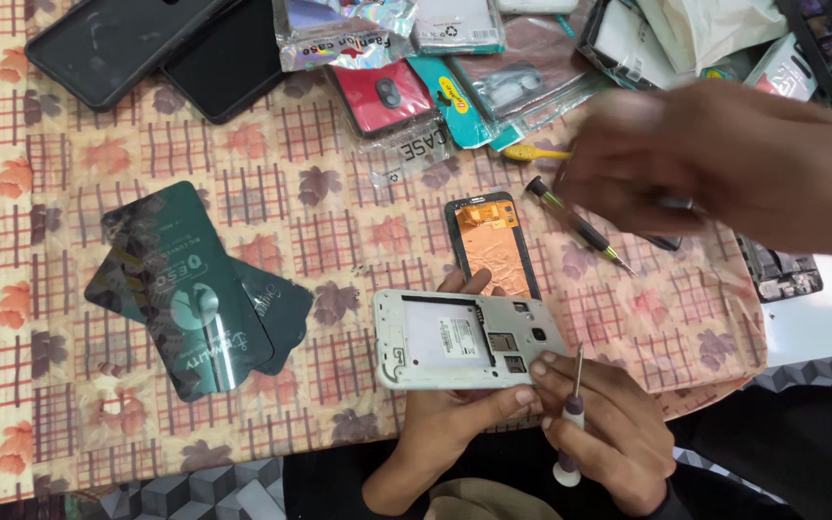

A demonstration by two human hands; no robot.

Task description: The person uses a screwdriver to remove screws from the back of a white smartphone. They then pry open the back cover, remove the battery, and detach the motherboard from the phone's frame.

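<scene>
Unscrewing step: left hand [445, 409] cups white phone frame [464, 339] at table edge, right hand [609, 433] pinches small screwdriver [572, 414], tip at frame's corner; next likely needs tip seated squarely in screw

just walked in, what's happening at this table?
A person's left hand holds a white phone frame with its back open, while the right hand holds a small screwdriver upright beside it. Another person's blurred hand reaches in over a second screwdriver. A phone screen part lies on the patterned tablecloth.
</scene>
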